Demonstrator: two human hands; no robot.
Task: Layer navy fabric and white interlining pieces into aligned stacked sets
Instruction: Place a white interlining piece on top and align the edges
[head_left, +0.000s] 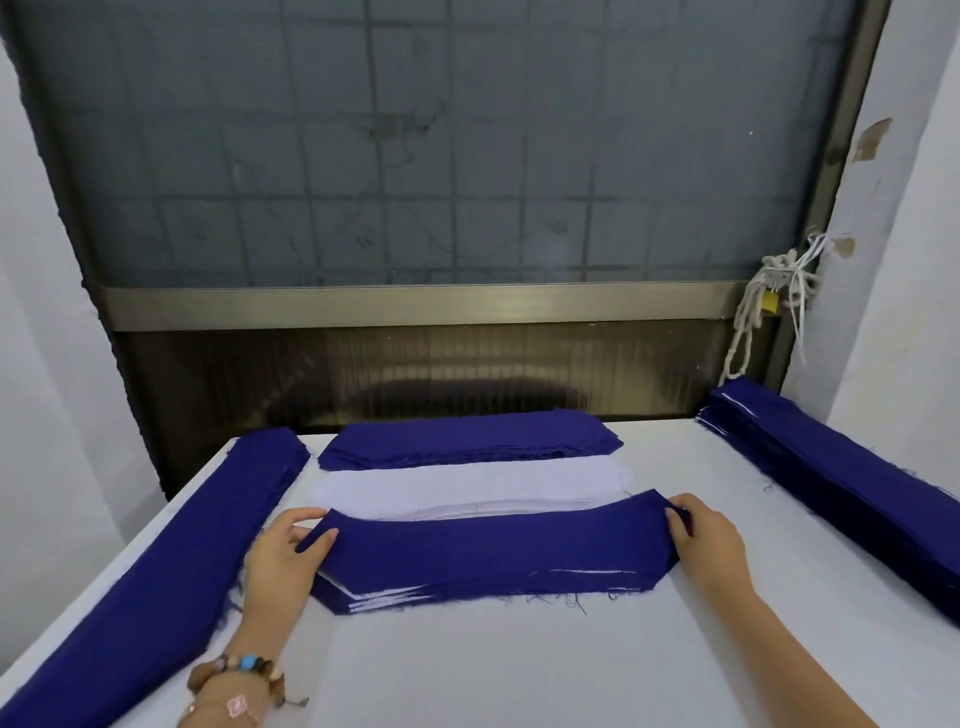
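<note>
Navy fabric piece (493, 545) spread on top of layered stack (395, 597) of navy and white plies, near centre of table (519, 675). Left end pinched between thumb and fingers of left hand (283, 556); right end gripped under curled fingers of right hand (709, 540). White interlining pile (467, 488) just behind; navy pile (467, 436) beyond. Long navy stack (171, 561) along left table edge, second long stack (841, 478) along right edge. Beaded bracelet (239, 670) on left wrist.

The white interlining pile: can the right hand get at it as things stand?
Probably yes: the white interlining pile lies uncovered just beyond the right hand; yet that hand pinches the top navy piece and must let go first.
</note>
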